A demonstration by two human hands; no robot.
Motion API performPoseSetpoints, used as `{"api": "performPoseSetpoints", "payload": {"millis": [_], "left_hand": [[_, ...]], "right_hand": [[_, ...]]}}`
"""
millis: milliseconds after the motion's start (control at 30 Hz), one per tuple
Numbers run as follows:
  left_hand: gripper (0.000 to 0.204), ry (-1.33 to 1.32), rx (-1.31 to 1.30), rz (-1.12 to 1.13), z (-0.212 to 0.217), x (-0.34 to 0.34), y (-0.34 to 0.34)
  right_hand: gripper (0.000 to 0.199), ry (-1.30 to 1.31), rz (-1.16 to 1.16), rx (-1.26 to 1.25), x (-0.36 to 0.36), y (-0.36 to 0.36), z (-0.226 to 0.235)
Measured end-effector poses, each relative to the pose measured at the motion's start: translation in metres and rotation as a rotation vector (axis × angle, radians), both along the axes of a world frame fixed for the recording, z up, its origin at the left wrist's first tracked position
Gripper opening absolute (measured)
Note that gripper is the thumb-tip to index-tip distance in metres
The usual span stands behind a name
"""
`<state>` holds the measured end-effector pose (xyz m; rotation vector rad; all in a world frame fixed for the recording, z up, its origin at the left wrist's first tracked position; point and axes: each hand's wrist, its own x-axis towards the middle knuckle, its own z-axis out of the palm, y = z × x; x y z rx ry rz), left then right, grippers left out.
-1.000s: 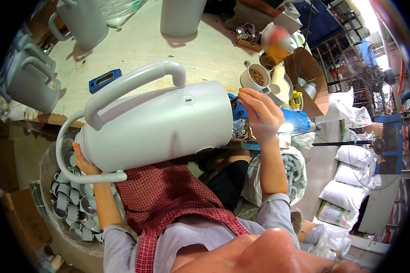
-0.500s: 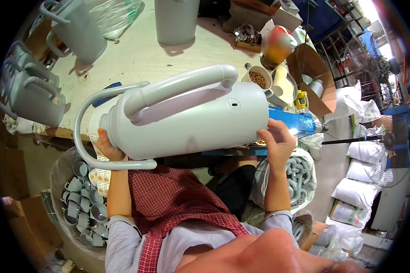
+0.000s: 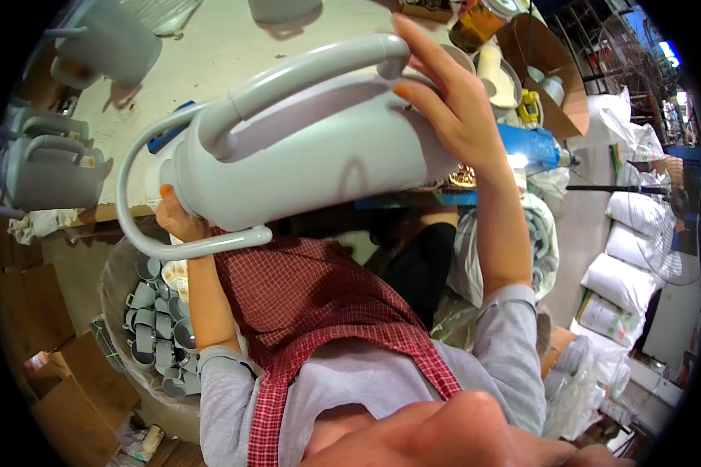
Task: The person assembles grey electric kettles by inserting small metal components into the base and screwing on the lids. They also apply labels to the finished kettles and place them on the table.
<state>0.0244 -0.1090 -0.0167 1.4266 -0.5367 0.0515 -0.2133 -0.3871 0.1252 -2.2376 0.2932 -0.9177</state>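
A large light-grey thermos jug [image 3: 311,167] lies on its side in front of me, near the table's front edge. Its thick side handle [image 3: 311,68] faces up and away, and a thin curved carrying handle [image 3: 127,194] loops around the neck end. My left hand [image 3: 182,219] grips the neck end, thumb on the near side, other fingers partly hidden beneath. At the base end, my right hand [image 3: 469,117] reaches over the jug. Its thumb and forefinger straddle the end of the thick handle; the palm covers part of the base.
More grey jugs [image 3: 54,171] stand at the table's left. A blue tool [image 3: 171,128] lies behind the jug. On the right are a blue machine [image 3: 531,146] and a yellow device [image 3: 530,107]. Below the table sits a bag of grey cup-like parts [image 3: 163,335]. White sacks [image 3: 619,280] line the floor.
My right hand has moved from the near lower edge of the base up and over to the thick handle's end. The jug has shifted slightly left and tilted, base end higher.
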Motion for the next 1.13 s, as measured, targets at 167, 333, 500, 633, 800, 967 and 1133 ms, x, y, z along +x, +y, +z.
{"api": "performPoseSetpoints", "payload": {"millis": [167, 333, 500, 633, 800, 967, 1133], "left_hand": [[0.053, 0.062, -0.039, -0.008, 0.013, 0.006, 0.005], [0.053, 0.105, -0.035, -0.013, 0.008, 0.008, 0.008], [0.052, 0.155, -0.032, -0.031, 0.013, -0.003, 0.005], [0.053, 0.086, 0.008, 0.000, 0.013, -0.008, 0.006], [0.054, 0.129, -0.007, -0.045, 0.006, -0.001, 0.009], [0.053, 0.053, -0.013, 0.001, 0.008, -0.006, 0.009], [0.043, 0.173, -0.078, 0.086, -0.005, 0.014, 0.020]], "right_hand": [[0.035, -0.104, 0.152, 0.397, -0.011, 0.000, -0.007], [0.038, -0.090, 0.192, 0.372, -0.016, -0.005, -0.009], [0.035, -0.060, 0.142, 0.302, -0.020, -0.006, -0.015], [0.029, -0.003, 0.118, 0.116, -0.019, 0.000, -0.004], [0.032, -0.022, 0.090, 0.267, -0.021, 0.007, -0.005], [0.036, 0.050, 0.069, -0.106, -0.017, -0.002, -0.004], [0.038, 0.035, 0.032, -0.160, -0.017, 0.006, -0.001]]}}
